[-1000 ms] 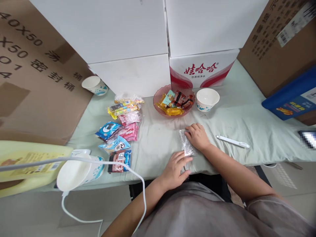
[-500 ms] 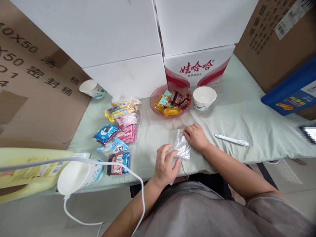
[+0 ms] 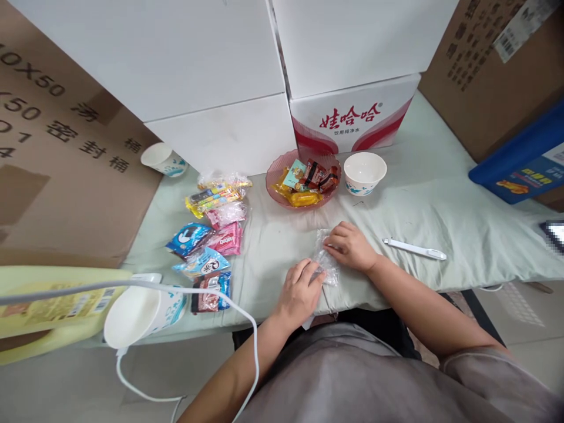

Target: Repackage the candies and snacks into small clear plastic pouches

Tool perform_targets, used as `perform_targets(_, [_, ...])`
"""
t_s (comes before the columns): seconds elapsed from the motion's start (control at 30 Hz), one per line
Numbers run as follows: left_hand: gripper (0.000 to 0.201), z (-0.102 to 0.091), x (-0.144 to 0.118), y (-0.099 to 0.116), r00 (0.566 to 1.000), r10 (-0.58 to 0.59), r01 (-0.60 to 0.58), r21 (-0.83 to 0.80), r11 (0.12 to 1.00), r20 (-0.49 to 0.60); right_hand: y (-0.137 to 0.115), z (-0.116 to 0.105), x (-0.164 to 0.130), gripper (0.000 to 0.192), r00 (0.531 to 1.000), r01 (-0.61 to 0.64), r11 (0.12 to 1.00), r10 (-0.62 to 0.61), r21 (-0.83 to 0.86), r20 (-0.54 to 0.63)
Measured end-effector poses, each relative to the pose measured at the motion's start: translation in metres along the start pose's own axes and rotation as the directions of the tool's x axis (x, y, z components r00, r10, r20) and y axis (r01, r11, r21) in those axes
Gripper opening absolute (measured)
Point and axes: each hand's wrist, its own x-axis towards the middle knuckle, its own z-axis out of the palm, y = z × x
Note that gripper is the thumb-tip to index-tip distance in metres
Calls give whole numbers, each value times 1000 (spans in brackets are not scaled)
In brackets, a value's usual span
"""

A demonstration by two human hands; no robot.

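A small, crinkled clear plastic bag (image 3: 329,275) lies on the pale green cloth between my hands. My right hand (image 3: 351,247) has its bent fingertips closed on the bag's upper right part. From the lower left, my left hand (image 3: 300,292) reaches in with its fingers curled together on the bag's left edge. Part of the bag is hidden under the fingers of both hands. Beyond them stands a pink glass bowl (image 3: 274,194) holding wrapped snacks (image 3: 308,176), with a white paper bowl (image 3: 365,173) beside it. A white utility knife (image 3: 415,249) rests to the right of my right hand.
Several packaged snacks (image 3: 222,241) form a column on the left. Paper bowls stand behind them (image 3: 161,158) and at the front left edge (image 3: 132,317), where a white cable (image 3: 220,295) crosses. White cartons (image 3: 352,120) back the surface; a blue package (image 3: 520,170) leans at right.
My left hand has come right onto the bag and its spread fingers have curled together. My right hand has shifted slightly, and the bag is more crumpled.
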Motion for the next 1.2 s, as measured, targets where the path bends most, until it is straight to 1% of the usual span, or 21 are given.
perform_targets(0.07, [21,0,4,-3,999,33,-34,-19,999,-23,-2,3,1,19,995,24,1000,-23,-13,99])
perform_targets(0.17, [19,-5,14,-7,995,89,-95,-136,986,-48,-3,5,2,19,991,-1,1000,4,-22,136])
perform_targets(0.23, [20,-10,23,-9,992,118,-123,-230,965,-35,-2,4,1,20,988,9,1000,-9,4,154])
perform_targets(0.3, [21,-13,34,-12,993,115,-111,-273,956,0,-2,3,0,20,986,17,999,-24,38,167])
perform_targets(0.37, [22,-9,46,-16,997,73,-62,-270,961,28,-1,3,0,22,987,25,996,-37,82,154])
perform_targets(0.43, [23,0,59,-23,999,-2,12,-253,967,39,3,5,-1,20,995,3,992,-15,123,98])
perform_targets(0.5, [22,13,70,-31,995,-87,98,-232,968,54,9,6,-1,14,996,-84,986,87,144,-12])
perform_targets(0.53, [21,20,76,-35,989,-130,142,-217,966,69,12,6,-1,14,983,-150,978,162,145,-81])
perform_targets(0.6, [22,30,83,-40,972,-210,227,-184,956,108,17,5,-2,22,934,-255,956,283,145,-219])
perform_targets(0.63, [23,34,86,-42,961,-244,264,-171,949,126,18,3,-2,24,912,-273,950,305,149,-272])
perform_targets(0.67, [25,36,88,-43,952,-272,294,-161,942,142,18,1,-2,24,905,-258,953,295,155,-305])
perform_targets(0.7, [25,38,89,-43,944,-293,316,-155,936,154,16,-2,-2,24,916,-212,964,254,163,-311])
perform_targets(0.73, [25,38,90,-43,938,-305,329,-152,932,163,14,-3,-1,25,938,-145,975,190,169,-291])
perform_targets(0.77, [25,39,90,-42,936,-309,335,-152,930,170,10,-4,-1,25,964,-74,982,114,171,-241])
perform_targets(0.83, [25,38,90,-40,935,-308,334,-151,930,173,3,-4,1,24,996,19,989,-6,146,-89])
perform_targets(0.87, [25,38,89,-40,936,-311,335,-149,930,165,1,-2,1,23,1000,30,992,-29,121,-10])
perform_targets(0.9, [25,38,89,-40,936,-320,341,-143,929,149,-1,0,2,22,998,19,996,-24,91,56])
perform_targets(0.97, [19,38,87,-42,927,-367,374,-112,921,83,-3,3,4,22,991,-28,999,22,43,133])
perform_targets(1.1, [10,36,80,-52,883,-459,458,-40,888,-100,0,4,4,23,984,-63,998,58,22,168])
perform_targets(1.17, [12,33,74,-56,874,-462,461,-46,886,-149,0,1,2,23,983,-62,998,57,23,173])
perform_targets(1.2, [14,31,71,-57,880,-449,445,-62,894,-158,0,0,2,22,983,-62,998,57,25,173])
